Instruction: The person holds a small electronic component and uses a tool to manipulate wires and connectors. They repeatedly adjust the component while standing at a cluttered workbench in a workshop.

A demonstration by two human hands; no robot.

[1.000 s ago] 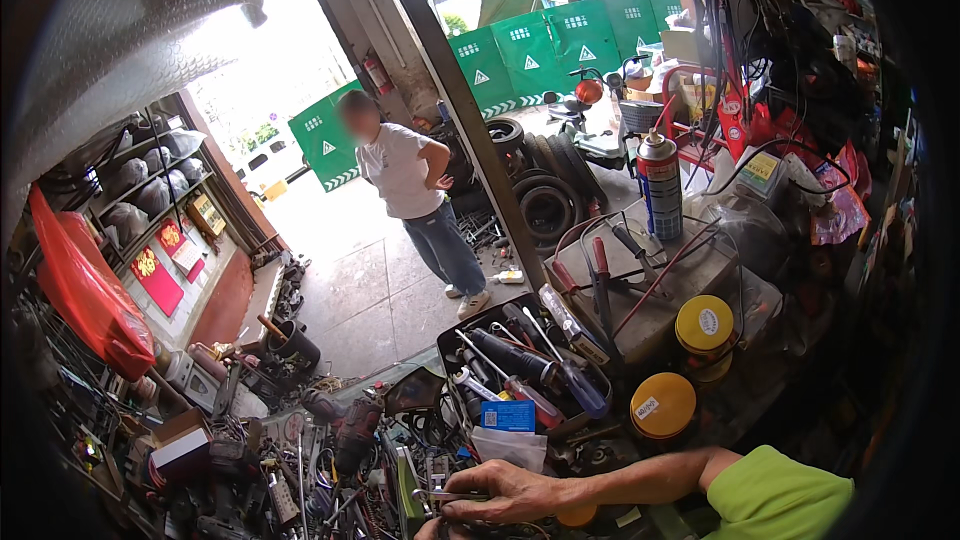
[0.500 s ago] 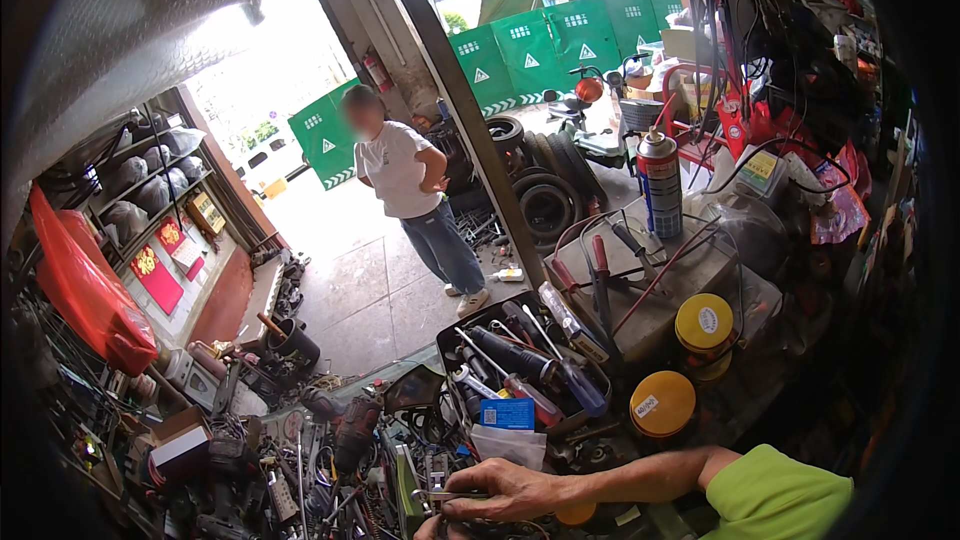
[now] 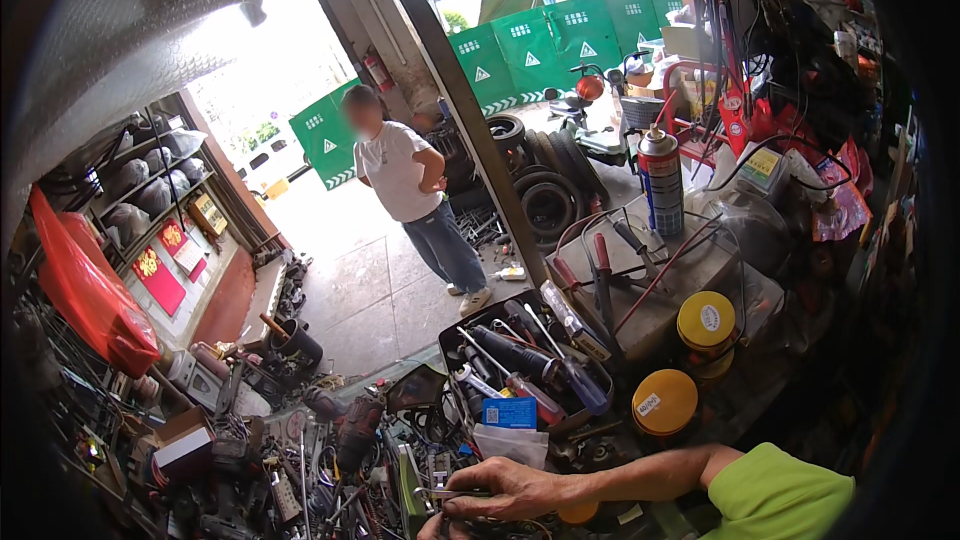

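In the lower middle, my right hand [image 3: 510, 488] is closed on a thin metal tool [image 3: 448, 493], apparently a wrench, just right of a green upright object [image 3: 408, 480]. My left hand [image 3: 435, 528] shows only a few curled fingers at the lower edge, below my right one; what they grip is hidden. Around them lie loose sockets, wrenches and wires [image 3: 340, 500], a cordless drill [image 3: 358, 435], and a small clear bag [image 3: 508, 447] under a blue card [image 3: 508, 412]. A black tray of screwdrivers [image 3: 525, 370] stands beyond my hands.
A person in a white T-shirt [image 3: 400, 175] stands in the doorway. Yellow tubs [image 3: 663, 402], a spray can [image 3: 660, 185] and cables sit at right; tires [image 3: 545, 210] and a scooter [image 3: 600, 130] stand behind the post [image 3: 470, 120]. A red bag [image 3: 85, 290] hangs at left.
The other person's hand has drawn in to the hip and the upper body has shifted slightly right. My hands have barely moved.
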